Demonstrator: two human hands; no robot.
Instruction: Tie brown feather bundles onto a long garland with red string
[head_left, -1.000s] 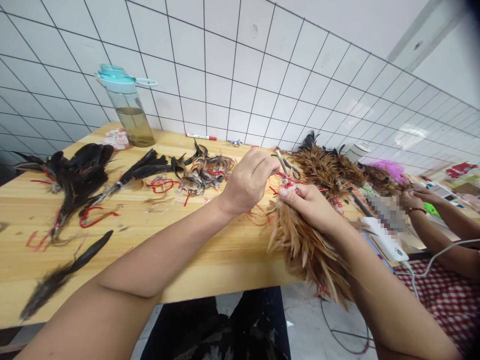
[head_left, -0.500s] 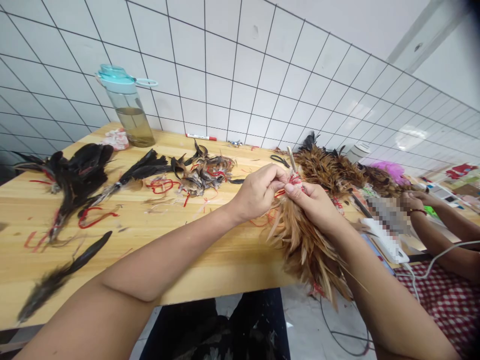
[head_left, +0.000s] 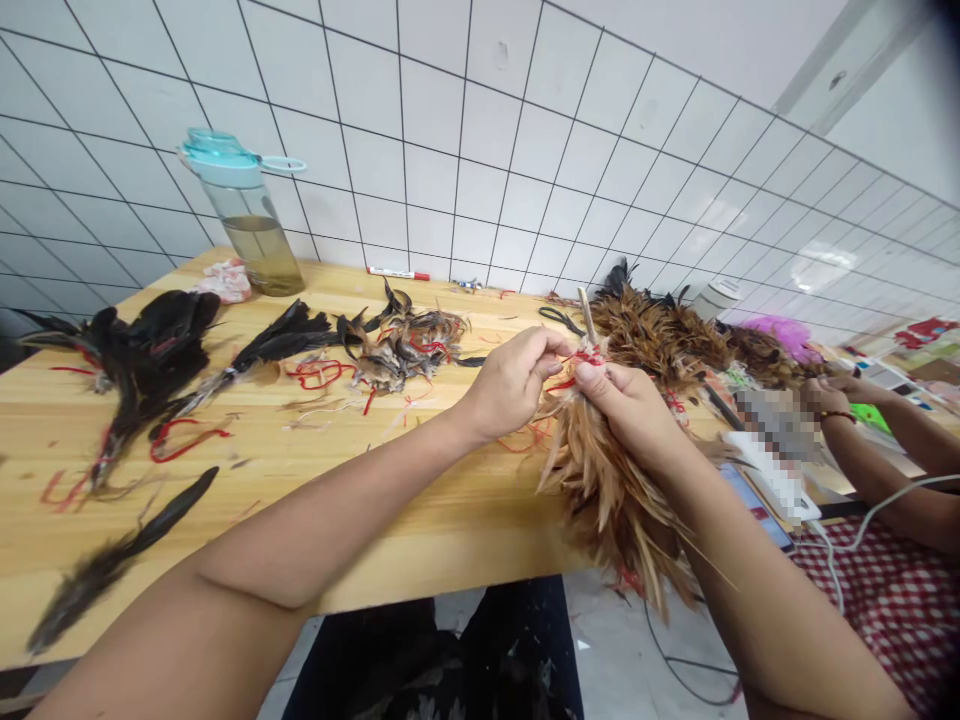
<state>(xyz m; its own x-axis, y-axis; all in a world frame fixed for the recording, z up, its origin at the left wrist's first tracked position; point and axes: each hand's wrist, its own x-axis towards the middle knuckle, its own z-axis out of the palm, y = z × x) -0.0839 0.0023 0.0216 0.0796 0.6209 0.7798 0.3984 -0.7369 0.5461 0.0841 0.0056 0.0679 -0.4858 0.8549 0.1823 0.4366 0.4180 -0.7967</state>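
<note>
My right hand (head_left: 634, 410) grips a bunch of tan-brown feathers (head_left: 611, 490) bound onto a thin wooden stick (head_left: 586, 312), whose tip stands up above my fingers. The feathers hang down past the front edge of the wooden table (head_left: 435, 520). My left hand (head_left: 510, 380) is closed in a pinch on red string (head_left: 574, 358) that is wound round the top of the bunch. Both hands meet over the table's right part.
Black feathers (head_left: 150, 345) and mixed feather scraps with red string (head_left: 397, 345) lie on the left. A water bottle (head_left: 251, 225) stands by the tiled wall. Black scissors (head_left: 559, 320) and a brown feather heap (head_left: 667, 335) lie behind. Another person's hands (head_left: 821, 400) work at right.
My left hand has come down from above the stick and now pinches the red string beside my right hand. The feather bunch has shifted slightly; the scissors on the table are uncovered.
</note>
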